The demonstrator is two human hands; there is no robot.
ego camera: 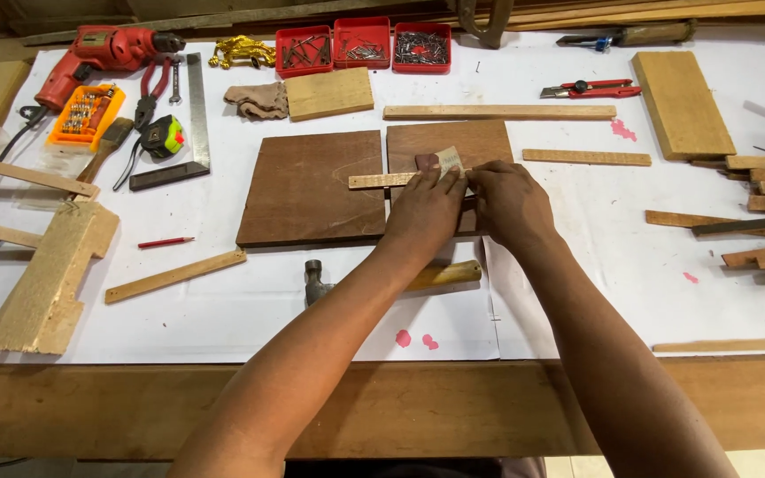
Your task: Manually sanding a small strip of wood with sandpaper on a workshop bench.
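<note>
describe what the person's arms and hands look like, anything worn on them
Both forearms are bare from the bottom edge of the picture up to the wrists, with no sleeves in view. The left hand and right hand wear no gloves. No watch, ring or bracelet shows on either one, and no markings are visible.

Both hands, left hand [424, 212] and right hand [508, 205], press a thin pale wooden strip [382, 181] and folded sandpaper piece [443, 162] against a dark brown board [453, 142].

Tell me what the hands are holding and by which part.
Both hands, left hand and right hand, pinch a folded sandpaper piece by its lower edge, over a thin wooden strip.
</note>
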